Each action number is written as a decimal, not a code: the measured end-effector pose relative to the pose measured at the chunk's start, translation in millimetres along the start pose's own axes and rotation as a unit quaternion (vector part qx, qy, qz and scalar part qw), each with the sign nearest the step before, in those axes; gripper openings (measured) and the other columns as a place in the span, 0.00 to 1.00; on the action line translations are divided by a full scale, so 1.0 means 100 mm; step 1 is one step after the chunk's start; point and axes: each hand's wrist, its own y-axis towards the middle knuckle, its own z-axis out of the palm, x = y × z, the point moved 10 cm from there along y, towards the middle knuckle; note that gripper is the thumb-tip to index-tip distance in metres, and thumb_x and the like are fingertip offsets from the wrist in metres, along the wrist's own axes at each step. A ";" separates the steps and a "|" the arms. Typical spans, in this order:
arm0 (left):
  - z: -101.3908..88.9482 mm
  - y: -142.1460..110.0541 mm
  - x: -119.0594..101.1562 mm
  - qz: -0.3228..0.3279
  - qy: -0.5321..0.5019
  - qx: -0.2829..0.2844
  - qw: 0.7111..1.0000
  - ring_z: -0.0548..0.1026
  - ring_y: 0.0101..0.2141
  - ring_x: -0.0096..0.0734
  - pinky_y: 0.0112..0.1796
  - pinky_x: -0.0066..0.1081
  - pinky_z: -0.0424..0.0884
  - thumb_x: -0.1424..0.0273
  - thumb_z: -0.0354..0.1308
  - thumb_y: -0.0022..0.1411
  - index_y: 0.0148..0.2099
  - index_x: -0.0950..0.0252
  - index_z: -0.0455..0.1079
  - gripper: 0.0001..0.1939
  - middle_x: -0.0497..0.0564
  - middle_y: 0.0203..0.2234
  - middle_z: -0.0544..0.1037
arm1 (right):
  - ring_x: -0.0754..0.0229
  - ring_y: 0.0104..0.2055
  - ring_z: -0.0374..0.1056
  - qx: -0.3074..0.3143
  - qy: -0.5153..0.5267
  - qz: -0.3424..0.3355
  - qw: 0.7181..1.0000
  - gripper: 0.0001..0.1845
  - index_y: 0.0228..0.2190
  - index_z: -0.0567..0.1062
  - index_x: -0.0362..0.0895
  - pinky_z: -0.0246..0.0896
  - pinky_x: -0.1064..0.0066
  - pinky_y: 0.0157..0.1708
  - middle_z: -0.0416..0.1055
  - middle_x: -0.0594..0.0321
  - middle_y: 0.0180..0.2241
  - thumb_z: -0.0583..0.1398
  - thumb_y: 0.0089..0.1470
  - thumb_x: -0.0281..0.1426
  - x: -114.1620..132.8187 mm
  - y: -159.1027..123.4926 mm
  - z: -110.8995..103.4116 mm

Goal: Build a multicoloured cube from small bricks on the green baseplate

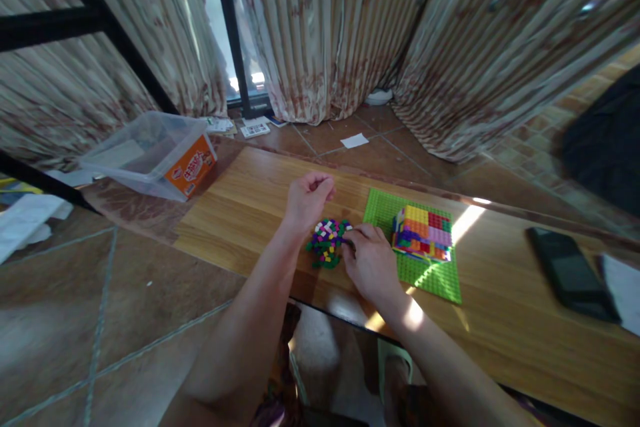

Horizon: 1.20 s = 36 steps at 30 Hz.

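A loose pile of small toy building bricks [326, 240], mostly purple, green, white and yellow, lies on the wooden table. My right hand [373, 261] is at the pile's right edge, fingers curled together with the tips among the bricks; what they grip is hidden. Above and behind the pile, my left hand [309, 199] is raised with its fingers closed, and I cannot make out anything in them. To the right, a block-shaped structure of multicoloured bricks [425, 233] stands on a green studded baseplate [379, 203].
A dark phone [570, 272] and a white paper [623, 290] lie on the table [235, 207] at right. A clear plastic bin [150, 153] with an orange label sits on the floor at left. Curtains [330, 33] hang behind; a paper scrap [355, 141] lies on the tiles.
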 end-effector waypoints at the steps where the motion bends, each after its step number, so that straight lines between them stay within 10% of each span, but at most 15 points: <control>1: 0.01 0.00 0.00 0.000 0.001 0.001 1.000 0.70 0.24 0.19 0.29 0.22 0.67 0.73 0.58 0.54 0.32 0.69 0.71 0.04 0.46 0.21 0.73 | 0.53 0.42 0.63 0.000 -0.003 0.003 1.000 0.08 0.34 0.76 0.43 0.61 0.62 0.44 0.69 0.56 0.36 0.56 0.55 0.28 0.00 0.00 0.01; 11: 0.07 -0.02 0.00 -0.005 0.001 0.011 1.000 0.70 0.24 0.19 0.30 0.22 0.67 0.72 0.58 0.52 0.32 0.68 0.71 0.04 0.45 0.21 0.73 | 0.58 0.35 0.68 -0.046 0.142 0.015 0.989 0.06 0.33 0.74 0.43 0.64 0.67 0.38 0.72 0.60 0.32 0.57 0.54 0.28 -0.07 -0.04 -0.21; 24: 0.39 -0.09 0.18 0.006 0.080 0.080 0.994 0.72 0.27 0.24 0.31 0.25 0.68 0.69 0.57 0.53 0.34 0.67 0.72 0.07 0.48 0.24 0.75 | 0.60 0.31 0.73 -0.200 0.158 0.115 0.960 0.09 0.34 0.78 0.46 0.69 0.68 0.32 0.77 0.62 0.31 0.59 0.53 0.35 -0.94 -0.32 -1.12; 36: 1.02 -0.33 0.42 0.068 0.210 0.199 0.955 0.72 0.28 0.26 0.30 0.25 0.66 0.69 0.55 0.56 0.36 0.67 0.73 0.09 0.49 0.26 0.77 | 0.55 0.44 0.66 -0.221 0.131 0.107 0.960 0.09 0.27 0.79 0.49 0.64 0.56 0.45 0.71 0.59 0.42 0.60 0.51 0.38 -1.27 -0.37 -1.00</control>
